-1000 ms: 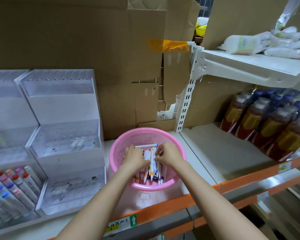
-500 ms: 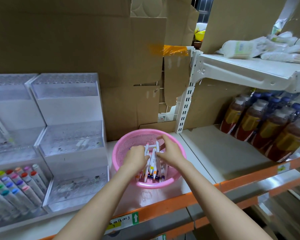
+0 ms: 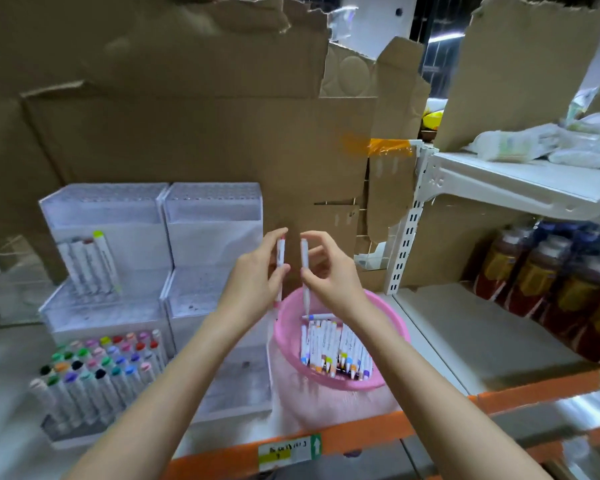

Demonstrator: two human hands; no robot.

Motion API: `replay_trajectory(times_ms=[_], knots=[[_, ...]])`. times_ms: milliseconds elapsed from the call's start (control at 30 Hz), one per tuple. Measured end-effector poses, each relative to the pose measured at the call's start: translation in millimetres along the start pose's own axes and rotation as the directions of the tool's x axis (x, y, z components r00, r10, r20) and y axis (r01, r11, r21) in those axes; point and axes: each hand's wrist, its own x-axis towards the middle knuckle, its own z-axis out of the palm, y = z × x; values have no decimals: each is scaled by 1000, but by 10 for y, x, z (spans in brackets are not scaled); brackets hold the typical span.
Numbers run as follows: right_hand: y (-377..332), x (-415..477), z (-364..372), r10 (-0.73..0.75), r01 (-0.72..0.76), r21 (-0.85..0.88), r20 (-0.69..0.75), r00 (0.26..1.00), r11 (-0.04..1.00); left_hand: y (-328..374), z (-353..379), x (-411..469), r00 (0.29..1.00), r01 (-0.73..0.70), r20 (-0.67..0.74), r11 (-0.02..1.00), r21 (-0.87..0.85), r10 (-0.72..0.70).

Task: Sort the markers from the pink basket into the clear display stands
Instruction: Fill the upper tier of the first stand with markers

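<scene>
two forearms come in from the bottom edge, crossing the orange shelf lip (image 3: 378,432), which carries a yellow and green label (image 3: 289,455). just behind the lip sits the pink basket (image 3: 394,329), holding a bundle of white markers (image 3: 333,353) that lie with their coloured ends toward the camera. above the basket's far rim the left hand (image 3: 257,282) has its grip pinched on an upright red-ended marker (image 3: 280,252), and the right hand (image 3: 331,277) has its grip pinched on a second marker (image 3: 304,254), also upright; the two stand side by side, apart. just left of the basket is the right display stand (image 3: 215,216), and beside it the left display stand (image 3: 108,216), with rows of capped markers (image 3: 97,368) in its front tier and a few leaning markers (image 3: 90,265) in its middle tier. brown cardboard (image 3: 187,116) backs the shelf, and bottles (image 3: 534,278) fill the bay to the right
</scene>
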Motion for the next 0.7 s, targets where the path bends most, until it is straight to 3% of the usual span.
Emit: replay_trajectory(times_ms=[333,700], knots=[[-881,305,1008,-177,173,70,61,982,982,-531,-1291,-164,979,-11,-201,998,65,24],[-1222,500,1880,-186,184,57,23,982,981,-1120,-1993,-174,949,-63,-309,998,6,62]])
